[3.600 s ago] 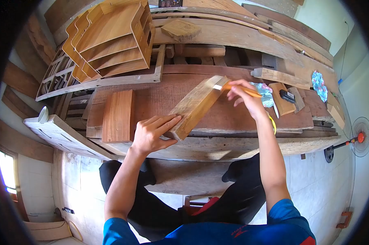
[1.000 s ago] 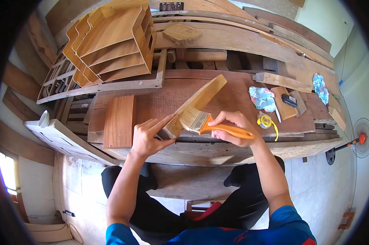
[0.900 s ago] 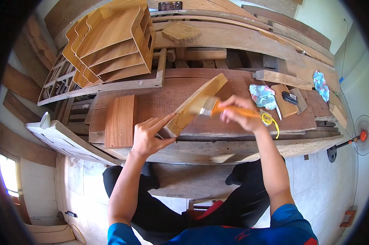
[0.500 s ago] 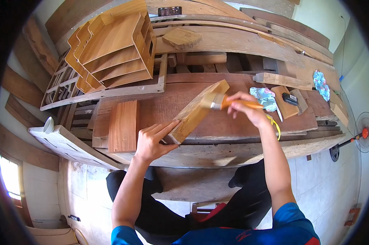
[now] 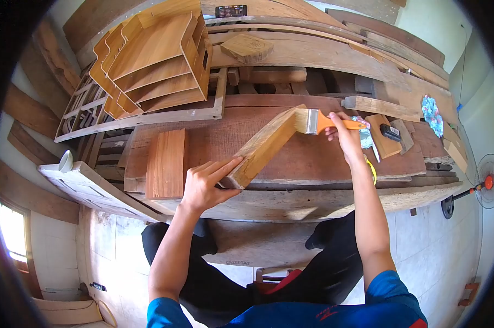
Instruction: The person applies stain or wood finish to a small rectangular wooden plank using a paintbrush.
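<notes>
Wooden plank (image 5: 263, 146) lay slanted across the bench (image 5: 323, 158) while my left hand (image 5: 206, 183) pressed flat on its near end, fingers spread, and my right hand (image 5: 346, 135), arm outstretched, gripped an orange-handled brush (image 5: 323, 121) touching its far end.

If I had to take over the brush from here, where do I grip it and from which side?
Probably the orange handle of the brush, from the right: it points right, away from the plank, and the bristles at its left end touch the plank's far end. The right hand already holds it there, while the left hand steadies the plank's near end.
</notes>
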The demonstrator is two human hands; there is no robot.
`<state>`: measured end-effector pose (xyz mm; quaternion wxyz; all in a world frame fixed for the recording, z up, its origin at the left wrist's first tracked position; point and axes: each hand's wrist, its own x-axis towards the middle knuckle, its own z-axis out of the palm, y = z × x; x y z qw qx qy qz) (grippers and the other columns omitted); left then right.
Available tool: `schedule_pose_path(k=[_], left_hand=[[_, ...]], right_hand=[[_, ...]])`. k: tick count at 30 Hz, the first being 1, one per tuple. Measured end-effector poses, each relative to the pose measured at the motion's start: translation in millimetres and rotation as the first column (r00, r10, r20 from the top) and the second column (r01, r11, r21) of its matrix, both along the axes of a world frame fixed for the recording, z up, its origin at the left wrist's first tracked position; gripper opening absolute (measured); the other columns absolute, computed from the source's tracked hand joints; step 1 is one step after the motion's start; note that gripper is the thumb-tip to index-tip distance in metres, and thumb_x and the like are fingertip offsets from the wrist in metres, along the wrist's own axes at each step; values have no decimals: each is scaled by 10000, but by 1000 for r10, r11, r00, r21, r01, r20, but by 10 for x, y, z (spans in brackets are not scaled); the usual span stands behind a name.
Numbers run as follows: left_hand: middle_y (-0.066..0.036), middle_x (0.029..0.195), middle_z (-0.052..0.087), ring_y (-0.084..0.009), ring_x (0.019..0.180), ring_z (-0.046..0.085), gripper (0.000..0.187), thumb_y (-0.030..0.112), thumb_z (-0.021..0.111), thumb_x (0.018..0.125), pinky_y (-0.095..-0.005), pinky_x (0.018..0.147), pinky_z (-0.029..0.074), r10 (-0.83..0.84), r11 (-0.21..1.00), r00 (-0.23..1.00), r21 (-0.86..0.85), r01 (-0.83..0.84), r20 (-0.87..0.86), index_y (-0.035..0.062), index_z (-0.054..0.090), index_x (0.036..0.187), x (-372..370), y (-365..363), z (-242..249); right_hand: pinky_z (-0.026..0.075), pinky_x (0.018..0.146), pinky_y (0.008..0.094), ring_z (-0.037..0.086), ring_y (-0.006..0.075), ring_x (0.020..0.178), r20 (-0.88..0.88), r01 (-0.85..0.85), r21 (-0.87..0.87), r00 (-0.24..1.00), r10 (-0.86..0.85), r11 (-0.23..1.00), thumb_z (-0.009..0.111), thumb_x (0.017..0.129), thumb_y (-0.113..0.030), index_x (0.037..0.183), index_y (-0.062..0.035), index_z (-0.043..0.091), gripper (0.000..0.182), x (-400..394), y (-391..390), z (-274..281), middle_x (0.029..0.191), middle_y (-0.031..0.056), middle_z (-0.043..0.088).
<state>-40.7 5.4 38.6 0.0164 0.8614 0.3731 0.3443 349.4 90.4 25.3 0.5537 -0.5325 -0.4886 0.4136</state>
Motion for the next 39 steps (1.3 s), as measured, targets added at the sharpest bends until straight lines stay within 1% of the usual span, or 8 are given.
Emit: schedule_pose_path(k=[6,9,17,22,26,33,37,39], left_hand=[[-138,1004,765,-255,809,748,657,239,904,643,-354,764,624,16,1000,1000,-12,-16,4,92,725,1258,-6,2,-32],[-135,990,767,-252,801,748,656,242,904,646,-352,760,626,14,1000,1000,7,-14,6,92,725,1259,-6,20,-43],[-136,999,770,-253,809,754,633,258,904,664,-352,754,631,26,1000,999,-8,-26,21,84,729,1248,15,3,-48],[-148,983,769,-250,776,754,618,287,905,689,-338,729,632,39,999,998,6,-40,46,76,730,1243,-18,47,-105],[-147,973,768,-248,769,752,622,294,909,688,-343,726,632,31,999,1000,-16,-30,5,74,730,1242,8,10,-43],[-129,937,761,-240,749,737,622,277,911,675,-347,704,623,22,999,999,22,-23,33,72,734,1236,-15,47,-90],[-129,943,759,-240,762,735,642,259,914,649,-345,716,619,3,999,1000,37,-2,-8,74,733,1237,22,8,-4],[-130,939,758,-244,769,734,656,243,914,631,-344,724,618,4,999,1000,39,-4,6,74,733,1238,17,12,-33]], right_hand=[[523,572,240,662,111,644,88,-262,191,964,250,946,619,1038,-240,1089,-16,662,234,-99,-164,95,819,65,705],[540,574,251,693,130,657,121,-442,51,893,434,896,631,1030,-223,1133,-1,659,247,-180,-285,241,824,87,718],[552,572,254,718,152,669,-156,90,2,984,-89,996,685,995,-307,1046,-57,659,256,-92,-42,-59,809,97,715],[580,589,284,738,200,726,-125,-358,-46,928,350,933,673,1002,-224,1067,-19,636,218,-146,-230,217,862,130,723],[599,621,297,741,198,790,-230,12,7,973,-10,1000,675,1000,-212,1108,-24,616,225,1,-22,-22,911,136,725],[601,620,303,736,196,749,-215,-382,-62,907,361,922,681,995,-213,1064,-21,634,209,-37,-165,129,861,139,719],[592,631,298,732,191,730,-283,68,-4,957,-66,998,679,992,-221,1058,-37,637,200,-3,-21,-28,839,100,722],[561,606,278,731,176,742,-220,-94,-57,972,79,994,676,993,-242,1072,-52,632,211,65,-32,-23,843,85,727]])
